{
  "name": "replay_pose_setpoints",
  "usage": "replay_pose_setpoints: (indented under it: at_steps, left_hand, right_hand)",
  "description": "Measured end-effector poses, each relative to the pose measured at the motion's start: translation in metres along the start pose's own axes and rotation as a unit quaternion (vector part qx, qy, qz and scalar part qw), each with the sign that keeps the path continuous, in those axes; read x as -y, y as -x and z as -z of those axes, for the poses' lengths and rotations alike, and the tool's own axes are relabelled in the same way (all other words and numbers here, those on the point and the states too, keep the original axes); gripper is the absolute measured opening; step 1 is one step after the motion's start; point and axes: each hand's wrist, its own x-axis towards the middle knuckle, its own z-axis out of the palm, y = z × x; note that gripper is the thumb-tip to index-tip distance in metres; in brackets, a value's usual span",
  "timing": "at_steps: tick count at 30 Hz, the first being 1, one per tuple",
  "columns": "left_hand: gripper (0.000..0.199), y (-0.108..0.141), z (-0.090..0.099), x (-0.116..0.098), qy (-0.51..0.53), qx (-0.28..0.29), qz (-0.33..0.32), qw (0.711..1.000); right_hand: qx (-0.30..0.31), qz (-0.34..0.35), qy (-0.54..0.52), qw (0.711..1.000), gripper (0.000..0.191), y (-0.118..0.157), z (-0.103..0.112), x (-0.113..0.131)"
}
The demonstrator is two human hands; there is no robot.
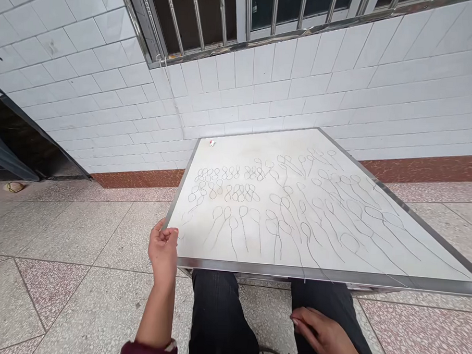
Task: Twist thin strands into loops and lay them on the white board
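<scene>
My left hand (pixel 163 249) is at the near left corner of a white-topped table (pixel 229 145), fingers curled round its metal edge and thumb on top. My right hand (pixel 325 335) rests on my right thigh, fingers bent and pressed together; nothing shows in it. Thin wires cover the tabletop. Toward the left lie rows of wires twisted into figure-eight shapes (pixel 241 193). Across the middle and right are many wires with a single loop and long loose tails (pixel 328 210). Some tails hang over the near edge.
A small white and red object (pixel 212 143) sits at the table's far left corner. Behind the table stands a white tiled wall (pixel 239 101) with a barred window (pixel 258 16). On the left are a dark doorway (pixel 18 141) and speckled floor tiles (pixel 81 222).
</scene>
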Motion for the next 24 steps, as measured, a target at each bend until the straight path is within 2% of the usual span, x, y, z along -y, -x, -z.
replay_pose_setpoints:
  at_steps: [2,5,7,9,13,17,21,24]
  left_hand:
    - [0.052,0.036,0.000,-0.017,0.031,0.049,-0.002,0.998]
    - [0.052,0.089,-0.002,-0.043,0.099,0.122,0.013,0.987]
    - [0.052,0.117,-0.004,-0.055,0.105,0.176,0.018,0.979]
    - [0.051,0.136,-0.004,-0.062,0.090,0.227,0.012,0.970]
    - [0.047,0.152,0.000,-0.065,0.063,0.283,0.009,0.957]
    - [0.045,0.158,0.005,-0.068,0.104,0.317,0.029,0.942]
    - [0.045,0.163,0.005,-0.069,0.179,0.342,0.094,0.918]
    - [0.043,0.166,0.004,-0.066,0.237,0.333,0.155,0.900]
  right_hand:
    - [0.015,-0.063,-0.095,0.993,0.032,-0.019,0.011,0.036]
    - [0.009,-0.124,-0.246,0.961,0.032,-0.050,0.033,0.098]
    - [0.002,-0.110,-0.341,0.933,0.032,-0.066,0.048,0.131]
    - [-0.016,-0.087,-0.399,0.913,0.034,-0.074,0.059,0.152]
    - [-0.038,-0.093,-0.421,0.902,0.029,-0.068,0.062,0.162]
    - [-0.044,-0.117,-0.450,0.884,0.032,-0.057,0.056,0.159]
    - [-0.067,-0.138,-0.486,0.861,0.035,-0.052,0.054,0.161]
    - [-0.073,-0.144,-0.509,0.845,0.037,-0.050,0.053,0.164]
